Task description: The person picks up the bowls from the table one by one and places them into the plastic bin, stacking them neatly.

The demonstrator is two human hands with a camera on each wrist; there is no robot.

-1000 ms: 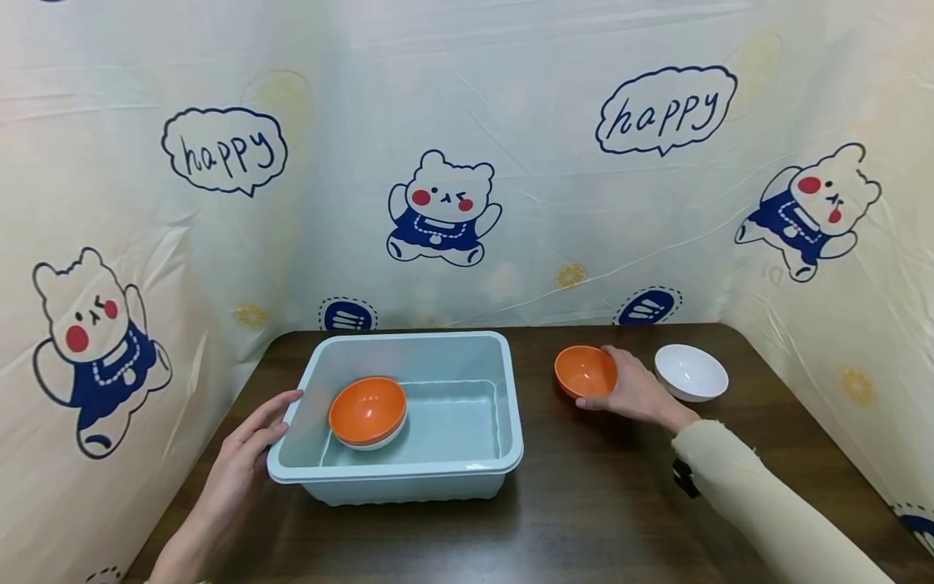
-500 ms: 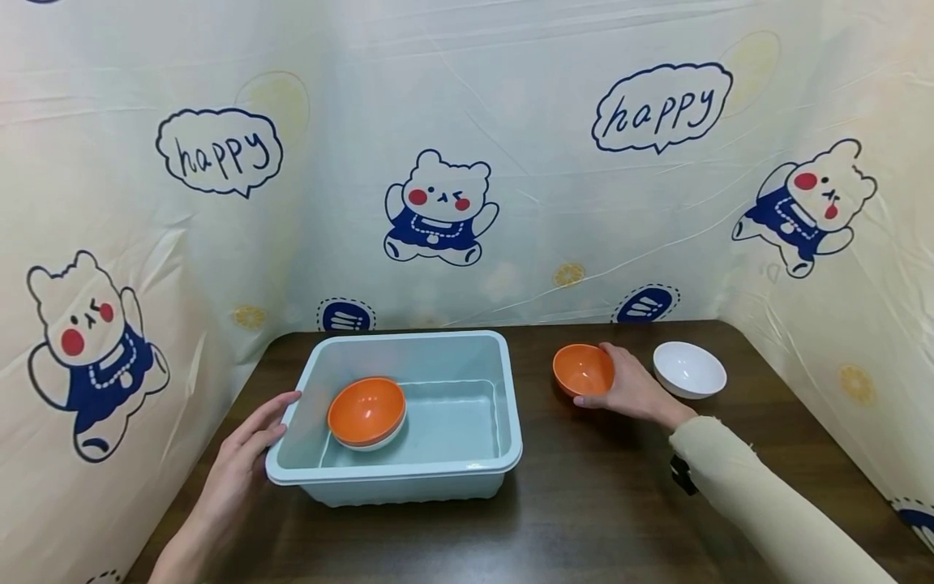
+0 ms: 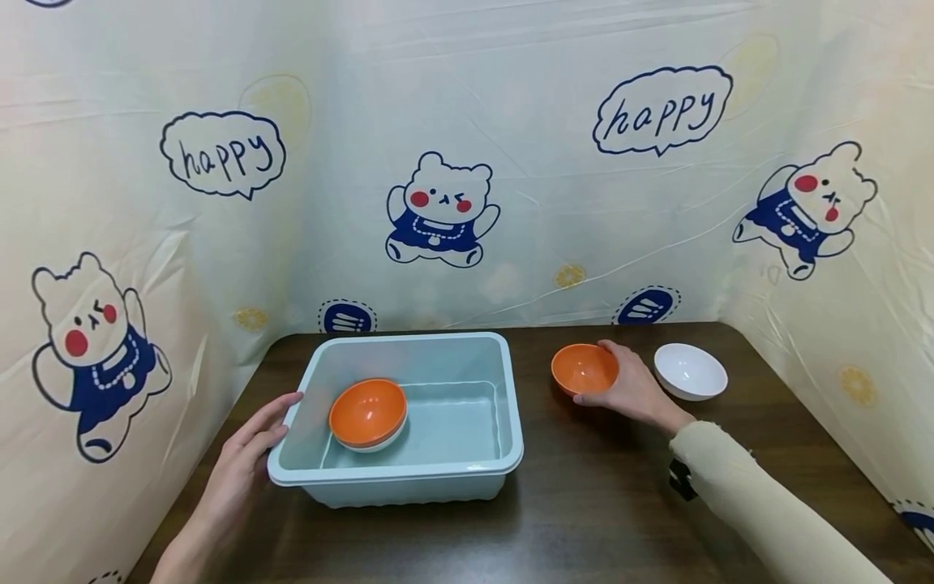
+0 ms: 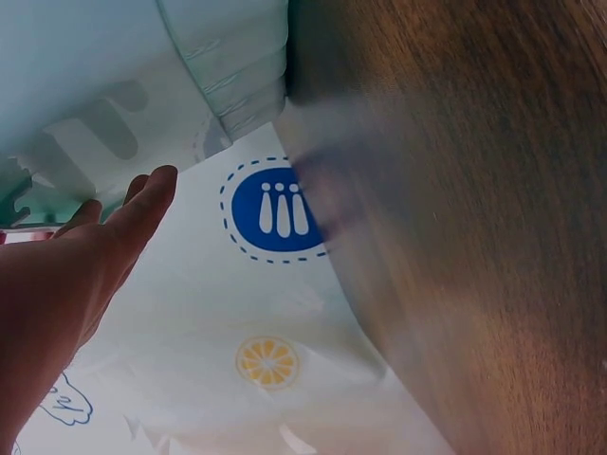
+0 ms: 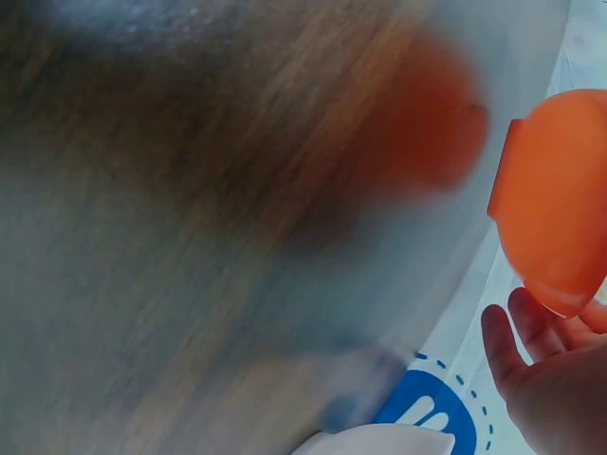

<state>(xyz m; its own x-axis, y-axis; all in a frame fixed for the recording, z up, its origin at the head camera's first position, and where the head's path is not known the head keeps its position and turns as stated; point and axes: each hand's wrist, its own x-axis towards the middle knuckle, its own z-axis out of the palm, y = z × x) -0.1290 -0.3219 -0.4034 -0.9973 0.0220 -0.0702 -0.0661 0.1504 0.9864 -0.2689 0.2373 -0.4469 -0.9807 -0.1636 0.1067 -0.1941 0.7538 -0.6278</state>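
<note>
My left hand (image 3: 237, 462) touches the left rim of a pale blue plastic basin (image 3: 409, 469); in the left wrist view its fingers (image 4: 142, 210) look nearly straight against the basin's outside. Within the basin, at its left, an orange bowl (image 3: 367, 412) sits in a white bowl (image 3: 375, 446). Right of the basin, my right hand (image 3: 633, 389) holds another orange bowl (image 3: 584, 369), thumb at the near side and fingers at the far side. The right wrist view shows this bowl side-on beside its blurred reflection; whether it touches the table I cannot tell.
A white bowl (image 3: 691, 372) stands just right of my right hand, near the back of the dark wooden table (image 3: 584, 519). Printed cloth (image 3: 554, 203) hangs as walls behind and at both sides of the table.
The orange bowl in my right hand has shifted very slightly left. My left hand and the basin keep their places.
</note>
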